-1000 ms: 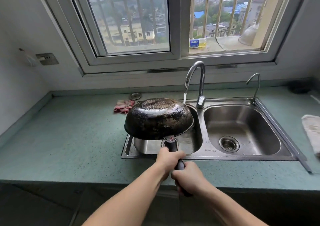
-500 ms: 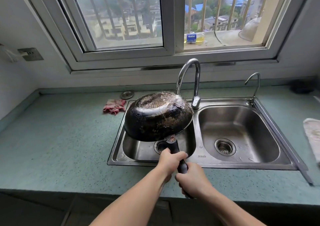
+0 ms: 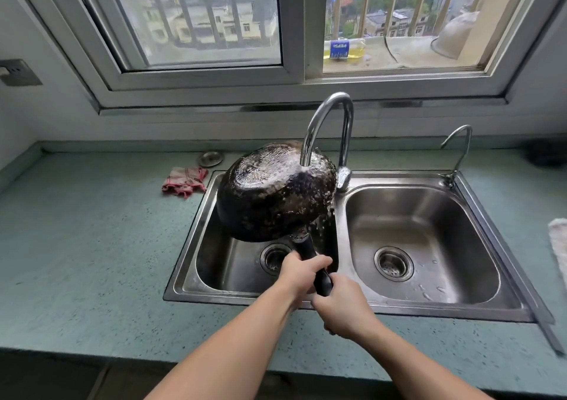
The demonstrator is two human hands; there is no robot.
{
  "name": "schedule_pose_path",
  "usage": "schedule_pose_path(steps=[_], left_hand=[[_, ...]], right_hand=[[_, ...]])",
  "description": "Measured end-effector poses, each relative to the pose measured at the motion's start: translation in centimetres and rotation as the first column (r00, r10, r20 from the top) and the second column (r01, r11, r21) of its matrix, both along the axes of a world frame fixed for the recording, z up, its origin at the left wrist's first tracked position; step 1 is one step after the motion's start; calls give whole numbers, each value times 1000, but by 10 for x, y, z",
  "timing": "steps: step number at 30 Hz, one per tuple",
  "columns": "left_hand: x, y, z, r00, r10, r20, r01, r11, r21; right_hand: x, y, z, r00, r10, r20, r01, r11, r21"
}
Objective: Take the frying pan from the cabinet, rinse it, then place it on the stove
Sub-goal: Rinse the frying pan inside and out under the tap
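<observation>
Both on the pan! Your left grip (image 3: pixel 302 272) is curled tight round the black handle (image 3: pixel 303 247) just behind the frying pan (image 3: pixel 270 203), and your right grip (image 3: pixel 343 307) is wrapped round the handle's end. The pan is tilted, underside up, over the sink's (image 3: pixel 188 237) left basin. Water from the tall faucet (image 3: pixel 325 114) is striking its base and spraying off. A red cloth (image 3: pixel 185 181) lies on the bench (image 3: pixel 92 246).

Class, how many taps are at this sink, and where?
2. The tall tap stands at the sink's middle, over the frying pan; the small tap at its back right corner.
</observation>
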State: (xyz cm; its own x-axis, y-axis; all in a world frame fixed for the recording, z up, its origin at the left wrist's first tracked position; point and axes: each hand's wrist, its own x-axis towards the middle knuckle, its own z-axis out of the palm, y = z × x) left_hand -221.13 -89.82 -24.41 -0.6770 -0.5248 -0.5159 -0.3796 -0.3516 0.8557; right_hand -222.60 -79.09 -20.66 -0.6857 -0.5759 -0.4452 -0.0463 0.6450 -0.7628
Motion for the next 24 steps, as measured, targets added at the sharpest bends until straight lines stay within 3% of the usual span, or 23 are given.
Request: schedule_pose_path(steps=[12, 24], left_hand=[[-8, -6, -9, 999, -3, 52, 6, 999, -50], [25, -11, -5, 996, -61, 63, 66, 995, -71]], right_hand=[[-8, -7, -7, 998, 39, 57, -41, 998, 42], [30, -8, -11, 996, -59, 64, 60, 998, -29]])
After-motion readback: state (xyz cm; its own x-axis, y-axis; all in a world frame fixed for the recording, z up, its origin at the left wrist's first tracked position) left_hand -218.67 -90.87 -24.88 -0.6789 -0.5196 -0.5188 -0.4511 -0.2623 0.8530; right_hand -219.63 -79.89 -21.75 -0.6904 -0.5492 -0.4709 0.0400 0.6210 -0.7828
